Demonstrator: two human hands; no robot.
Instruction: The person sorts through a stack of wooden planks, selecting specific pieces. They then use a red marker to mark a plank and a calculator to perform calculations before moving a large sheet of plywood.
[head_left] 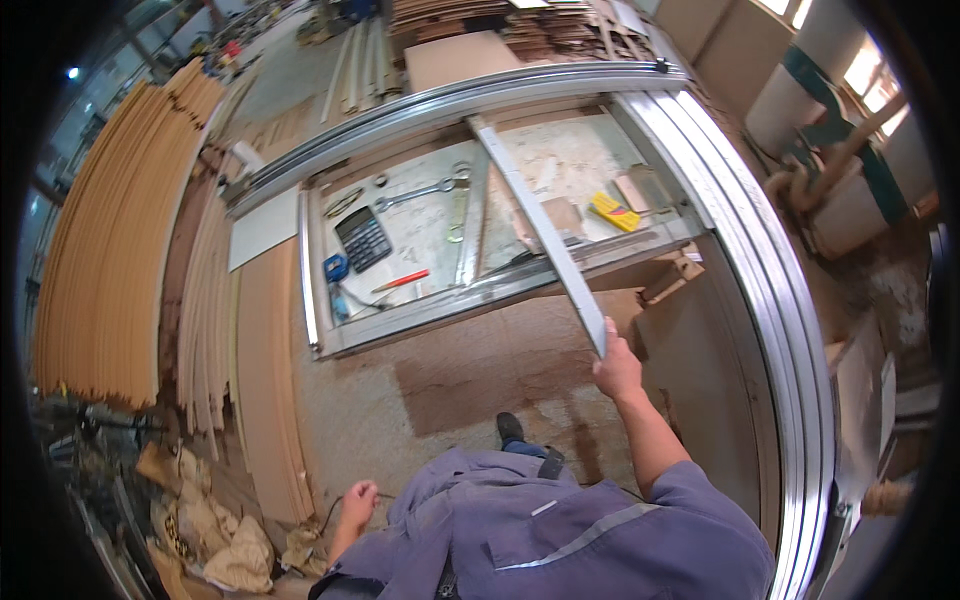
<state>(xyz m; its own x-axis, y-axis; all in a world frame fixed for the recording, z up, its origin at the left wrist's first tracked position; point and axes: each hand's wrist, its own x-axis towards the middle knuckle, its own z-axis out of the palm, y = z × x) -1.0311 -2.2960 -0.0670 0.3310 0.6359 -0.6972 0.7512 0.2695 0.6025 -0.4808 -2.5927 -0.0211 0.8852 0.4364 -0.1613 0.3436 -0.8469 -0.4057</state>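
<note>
My right hand is closed round the near end of a long, flat grey strip. The strip slants away across the metal-framed table, its far end by the back rail. My left hand hangs low beside my body, fingers curled in, with nothing visible in it. On the tabletop lie a calculator, a red pencil, a blue tape measure and a combination wrench. A yellow packet lies to the right of the strip.
A metal rail runs along the back, and a wider ribbed one down the right side. Tall stacks of brown boards stand at the left. Crumpled sacks lie at lower left. Large pipes rise at far right.
</note>
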